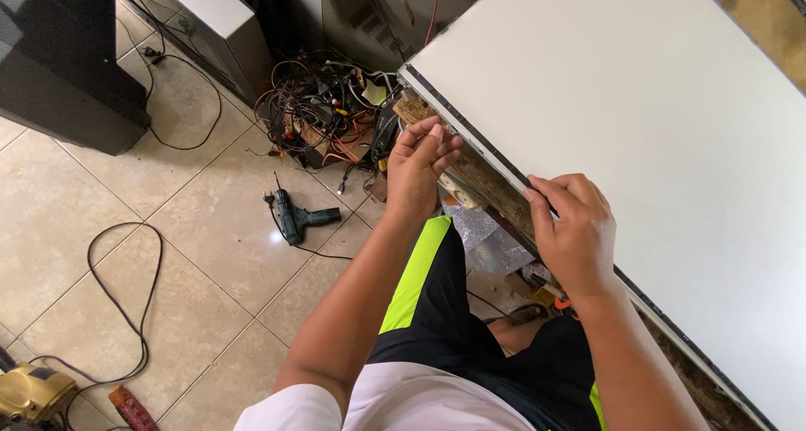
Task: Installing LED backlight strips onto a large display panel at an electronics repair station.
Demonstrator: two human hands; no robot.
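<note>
A large white flat panel (655, 137) with a thin dark frame along its near edge lies on a worn wooden table (483, 183). My left hand (422, 164) pinches the panel's dark edge strip near the corner, fingers closed on it. My right hand (573, 229) grips the same edge further along, fingertips curled over the strip. Both forearms reach forward from my body, over black shorts with a bright yellow-green stripe (416, 276).
A green cordless drill (295, 218) lies on the tiled floor, beside a tangle of cables (315, 104). Dark and silver cabinets (59, 62) stand at the back left. A black cord (126, 297) loops across the tiles. A yellow tool (29, 393) sits bottom left.
</note>
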